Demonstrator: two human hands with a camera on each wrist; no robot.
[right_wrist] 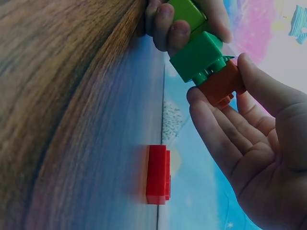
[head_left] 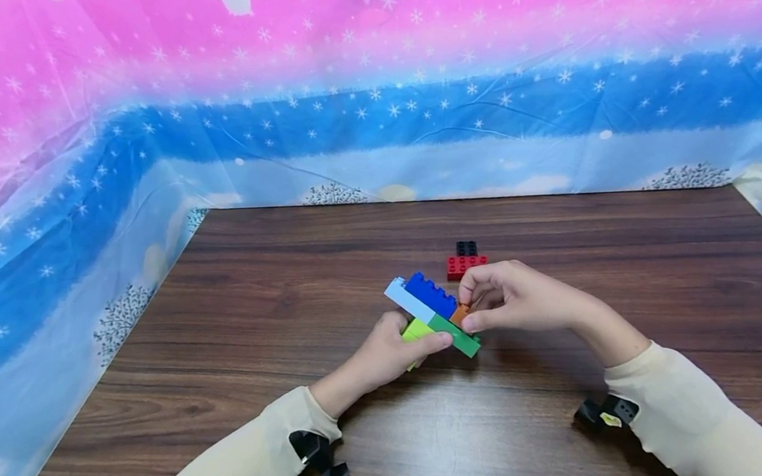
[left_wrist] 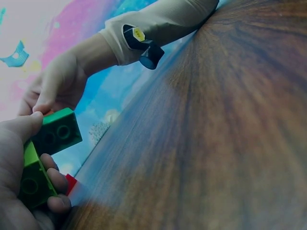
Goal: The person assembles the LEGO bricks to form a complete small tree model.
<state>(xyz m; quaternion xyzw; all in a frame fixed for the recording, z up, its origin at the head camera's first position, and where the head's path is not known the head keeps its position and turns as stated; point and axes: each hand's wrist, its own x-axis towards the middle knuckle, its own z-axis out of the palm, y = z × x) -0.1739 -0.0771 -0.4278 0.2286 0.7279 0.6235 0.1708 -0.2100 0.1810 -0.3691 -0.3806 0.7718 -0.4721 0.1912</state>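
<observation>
Held above the table is a joined build of toy bricks: a light blue brick [head_left: 409, 299] and a green brick [head_left: 455, 337] end to end, a dark blue brick [head_left: 430, 295] on top, and a lime brick [head_left: 417, 330] underneath. My left hand [head_left: 391, 352] grips it from below, thumb by the green brick and fingers curled round the lime one. Thumb and fingertips of my right hand [head_left: 512, 298] pinch an orange brick [right_wrist: 221, 84] at the green brick's studs, beside the dark blue brick. Some green studs show under the orange brick in the right wrist view; whether it is fully seated I cannot tell.
Behind the hands, a red brick [head_left: 465, 266] and a black brick [head_left: 466, 248] sit against each other on the brown wooden table [head_left: 268, 281]. A pink and blue snowflake-patterned cloth [head_left: 393, 103] hangs along the table's back and left edges. Black camera mounts are on both wrists.
</observation>
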